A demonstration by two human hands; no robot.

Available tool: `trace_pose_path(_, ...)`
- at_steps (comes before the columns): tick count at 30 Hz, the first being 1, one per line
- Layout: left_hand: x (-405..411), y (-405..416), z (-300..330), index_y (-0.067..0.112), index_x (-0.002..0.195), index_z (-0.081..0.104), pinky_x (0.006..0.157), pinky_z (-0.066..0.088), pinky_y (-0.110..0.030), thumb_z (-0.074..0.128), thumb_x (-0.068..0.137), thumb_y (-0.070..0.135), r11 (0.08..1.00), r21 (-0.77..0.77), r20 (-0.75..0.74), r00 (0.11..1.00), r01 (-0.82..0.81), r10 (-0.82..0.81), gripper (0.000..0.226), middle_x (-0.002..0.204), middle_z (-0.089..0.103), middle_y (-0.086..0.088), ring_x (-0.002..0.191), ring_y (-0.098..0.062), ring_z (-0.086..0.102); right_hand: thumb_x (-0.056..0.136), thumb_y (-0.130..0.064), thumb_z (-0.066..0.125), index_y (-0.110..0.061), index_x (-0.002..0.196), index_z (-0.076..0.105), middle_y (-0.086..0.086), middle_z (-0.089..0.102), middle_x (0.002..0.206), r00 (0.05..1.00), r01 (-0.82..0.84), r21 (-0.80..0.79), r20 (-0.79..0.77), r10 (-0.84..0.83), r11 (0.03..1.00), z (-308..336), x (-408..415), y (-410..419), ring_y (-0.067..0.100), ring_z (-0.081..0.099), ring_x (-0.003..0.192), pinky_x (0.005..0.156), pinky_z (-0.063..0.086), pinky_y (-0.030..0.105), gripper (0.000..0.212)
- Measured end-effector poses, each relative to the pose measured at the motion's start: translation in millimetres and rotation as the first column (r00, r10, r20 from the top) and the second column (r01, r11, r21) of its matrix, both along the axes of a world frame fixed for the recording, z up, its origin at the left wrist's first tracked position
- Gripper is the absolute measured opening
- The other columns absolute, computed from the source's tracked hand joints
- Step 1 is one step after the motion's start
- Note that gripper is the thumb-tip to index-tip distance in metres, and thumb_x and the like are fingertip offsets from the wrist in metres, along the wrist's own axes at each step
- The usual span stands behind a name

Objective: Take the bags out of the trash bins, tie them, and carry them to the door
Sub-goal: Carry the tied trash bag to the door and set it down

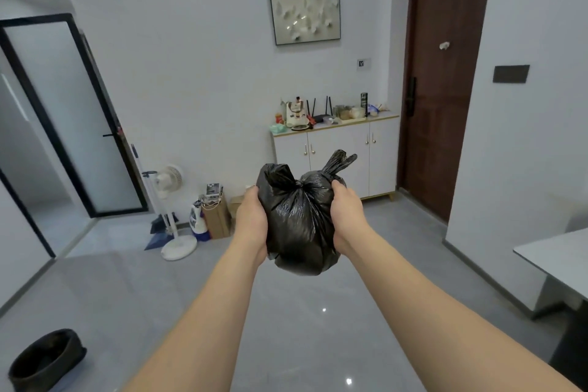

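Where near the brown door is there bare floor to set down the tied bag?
Bare grey floor lies between the white cabinet and the brown door. It is crowded left of the cabinet, around the standing fan and the cardboard box.

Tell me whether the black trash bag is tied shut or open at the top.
Tied shut: the black trash bag is gathered into a knot at its top, with two loose ends sticking up.
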State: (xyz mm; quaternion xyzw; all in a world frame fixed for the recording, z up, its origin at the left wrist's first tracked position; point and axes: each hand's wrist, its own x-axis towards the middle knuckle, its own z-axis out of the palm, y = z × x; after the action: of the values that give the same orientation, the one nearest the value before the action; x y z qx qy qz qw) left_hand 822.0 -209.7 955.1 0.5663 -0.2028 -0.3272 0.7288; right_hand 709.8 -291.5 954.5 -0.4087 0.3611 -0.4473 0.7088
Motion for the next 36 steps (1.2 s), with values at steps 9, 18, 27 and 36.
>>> trace_pose_path(9,154.9,-85.1,-13.6,0.017,0.078,0.066,0.06,0.055,-0.026,0.048,0.088,0.033,0.996,0.075,-0.035,0.998,0.057,-0.054,0.027,0.067,0.071,-0.003,0.064,-0.019,0.068,0.1,-0.027,0.043,-0.011,0.119,0.057,0.012,0.066,0.114,0.997,0.08,0.085,0.009,-0.081,0.993,-10.5,137.3,-62.1,0.029,0.064,0.096,0.077,0.052,0.035,0.029)
trace_pose_path(18,292.8,-219.3,-50.2,0.018,0.076,0.066,0.061,0.051,-0.028,0.047,0.088,0.032,0.997,0.052,-0.079,0.996,0.049,-0.045,0.025,0.067,0.071,-0.002,0.063,-0.02,0.066,0.098,-0.029,0.044,-0.011,0.118,0.056,0.013,0.065,0.114,0.989,0.143,0.036,-0.053,-0.141,0.989,-38.1,278.9,-191.5,0.033,0.063,0.104,0.096,0.05,0.051,0.029)
trace_pose_path(27,417.4,-346.2,-50.6,0.018,0.077,0.062,0.078,0.049,-0.036,0.045,0.081,0.038,0.985,0.148,-0.021,0.996,0.084,-0.082,0.027,0.085,0.067,-0.008,0.082,-0.024,0.062,0.098,-0.029,0.044,-0.021,0.098,0.055,0.007,0.063,0.104,0.982,0.185,0.026,-0.054,-0.183,0.982,-44.0,401.5,-317.0,0.028,0.063,0.098,0.094,0.051,0.048,0.013)
trace_pose_path(36,510.3,-512.4,-87.3,0.015,0.086,0.068,0.097,0.049,-0.053,0.042,0.074,0.041,0.957,0.208,0.025,0.977,0.202,-0.211,0.039,0.104,0.072,-0.013,0.103,-0.035,0.065,0.099,-0.027,0.043,-0.013,0.115,0.054,0.008,0.063,0.111,0.944,0.326,0.056,-0.077,-0.322,0.944,-74.4,474.9,-454.2,0.028,0.062,0.101,0.097,0.049,0.048,0.025)
